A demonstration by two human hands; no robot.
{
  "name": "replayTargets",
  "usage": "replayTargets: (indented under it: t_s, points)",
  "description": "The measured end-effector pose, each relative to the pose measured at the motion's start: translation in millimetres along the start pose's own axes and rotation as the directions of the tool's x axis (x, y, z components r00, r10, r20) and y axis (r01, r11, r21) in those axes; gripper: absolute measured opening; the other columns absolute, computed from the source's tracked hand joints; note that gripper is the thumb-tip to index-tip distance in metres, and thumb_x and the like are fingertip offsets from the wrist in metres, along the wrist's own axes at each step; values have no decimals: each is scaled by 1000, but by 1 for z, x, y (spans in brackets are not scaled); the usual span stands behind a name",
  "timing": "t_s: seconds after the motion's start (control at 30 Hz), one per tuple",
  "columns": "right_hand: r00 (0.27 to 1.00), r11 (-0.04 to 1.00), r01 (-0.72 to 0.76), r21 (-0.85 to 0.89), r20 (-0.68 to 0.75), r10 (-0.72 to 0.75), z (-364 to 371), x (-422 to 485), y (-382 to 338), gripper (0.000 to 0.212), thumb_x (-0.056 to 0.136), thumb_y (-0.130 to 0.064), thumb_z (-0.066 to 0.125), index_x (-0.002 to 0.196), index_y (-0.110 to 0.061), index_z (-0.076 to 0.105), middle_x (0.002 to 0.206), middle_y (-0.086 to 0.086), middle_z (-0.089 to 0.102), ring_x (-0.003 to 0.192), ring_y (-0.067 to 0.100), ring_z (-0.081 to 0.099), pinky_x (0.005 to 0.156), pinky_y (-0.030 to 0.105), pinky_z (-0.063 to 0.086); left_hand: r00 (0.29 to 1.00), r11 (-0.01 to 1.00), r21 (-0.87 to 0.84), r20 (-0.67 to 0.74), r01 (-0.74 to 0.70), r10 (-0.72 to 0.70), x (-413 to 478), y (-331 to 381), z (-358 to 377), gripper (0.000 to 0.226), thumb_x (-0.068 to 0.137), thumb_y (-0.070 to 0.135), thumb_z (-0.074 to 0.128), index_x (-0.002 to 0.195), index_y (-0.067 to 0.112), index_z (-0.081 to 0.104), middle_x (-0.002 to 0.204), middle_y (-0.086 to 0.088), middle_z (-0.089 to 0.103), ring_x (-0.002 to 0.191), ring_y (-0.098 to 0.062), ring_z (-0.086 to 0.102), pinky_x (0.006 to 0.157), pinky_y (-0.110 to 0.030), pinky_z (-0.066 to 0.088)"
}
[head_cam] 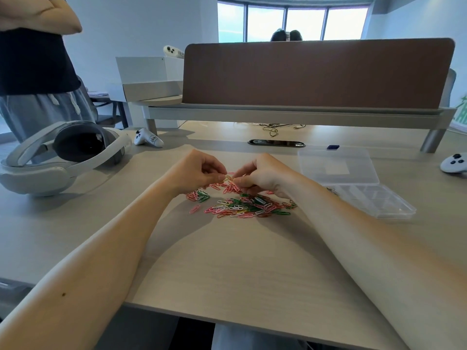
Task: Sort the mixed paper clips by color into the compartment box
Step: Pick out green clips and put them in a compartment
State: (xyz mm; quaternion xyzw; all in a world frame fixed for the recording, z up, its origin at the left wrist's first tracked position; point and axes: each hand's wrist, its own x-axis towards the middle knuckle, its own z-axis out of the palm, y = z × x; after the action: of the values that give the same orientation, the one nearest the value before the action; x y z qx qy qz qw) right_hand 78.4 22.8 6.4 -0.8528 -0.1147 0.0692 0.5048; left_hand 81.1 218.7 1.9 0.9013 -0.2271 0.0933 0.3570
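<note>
**At the pale desk, both hands meet on one clip**

The pale wood-grain desk (227, 261) runs back to a brown fabric partition (316, 74), with bright windows beyond it. Your left hand (199, 170) and right hand (262, 175) are raised just above the desk, fingers curled. Their fingertips meet on a yellowish paper clip (229, 178), and each hand pinches one end. You cannot tell whether other clips hang from it.

Below and just in front of your hands lies the loose pile of pink, green, white and yellow paper clips (242, 205). The clear plastic compartment box (374, 200) sits to the right of the pile, beside your right forearm, with its lid open flat behind it.

A white VR headset (63, 157) and a white handheld controller (147, 141) rest far left. A standing person (38, 59) has folded arms.
</note>
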Motion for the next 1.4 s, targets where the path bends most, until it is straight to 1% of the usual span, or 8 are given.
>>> replayTargets:
  t_s: [0.1, 0.3, 0.5, 0.63, 0.77, 0.93, 1.23, 1.4]
  points:
    - [1000, 991, 14, 137, 17, -17, 1, 0, -1, 13, 80, -1, 74, 93, -3, 72, 75, 9, 71, 61, 15, 67, 60, 23, 55, 1000, 999, -37, 25, -11, 12, -1, 2, 1, 12, 81, 12, 74, 93, 13, 71, 79, -4, 72, 63, -19, 65, 60, -24, 55]
    - [1000, 993, 6, 121, 11, -7, -2, -2, -1, 12, 81, -2, 74, 92, 2, 73, 71, 10, 70, 61, 17, 66, 61, 26, 57, 998, 996, -81, 48, -41, 45, -2, 11, 7, 14, 81, 12, 73, 94, 12, 69, 77, -3, 73, 66, -15, 67, 62, -23, 57]
    - [998, 980, -52, -193, 34, 60, -61, -22, -4, 6, 82, -7, 74, 88, -6, 75, 79, 9, 73, 68, 16, 68, 63, 25, 57, 990, 996, -52, 124, -68, 74, 8, 31, 20, 13, 82, 8, 72, 93, 13, 72, 84, 1, 73, 73, -10, 70, 73, -18, 56]
    - [991, 916, -119, -383, 13, 134, -109, -40, 7, 3, 80, -11, 77, 83, -11, 76, 80, 9, 74, 71, 16, 67, 63, 24, 55, 982, 988, -85, 130, -127, 137, 24, 60, 46, 13, 81, 6, 73, 85, 18, 74, 85, 1, 72, 72, -10, 70, 76, -27, 59]
    - [983, 879, -161, -448, 2, 181, -126, -49, 24, 5, 77, -11, 80, 78, -12, 75, 71, 4, 73, 69, 15, 66, 60, 22, 53, 975, 978, -89, 97, -191, 199, 36, 92, 75, 9, 81, 11, 73, 90, 15, 76, 84, 0, 73, 70, -9, 69, 73, -25, 59]
    - [983, 850, -164, -500, -9, 185, -138, -56, 33, 6, 79, -11, 78, 82, -15, 75, 75, 5, 73, 66, 12, 67, 58, 19, 53, 963, 968, 50, 125, -245, 237, 49, 113, 102, 16, 86, 13, 68, 100, 13, 75, 94, 2, 73, 70, 2, 60, 69, -7, 49]
    - [984, 804, -151, -575, -10, 178, -142, -62, 39, 10, 85, -16, 74, 94, -21, 74, 81, -2, 70, 72, 9, 64, 58, 19, 50, 950, 969, 76, 226, -237, 215, 57, 112, 119, 18, 87, 12, 67, 103, 16, 75, 96, 4, 73, 68, 7, 58, 61, 1, 44]
    - [978, 757, -138, -638, 32, 204, -139, -62, 40, 12, 88, -16, 68, 96, -24, 74, 87, -3, 69, 74, 11, 60, 58, 20, 48, 944, 967, 57, 238, -249, 229, 55, 108, 111, 21, 88, 11, 65, 107, 16, 73, 99, 4, 71, 75, 4, 60, 69, -6, 49]
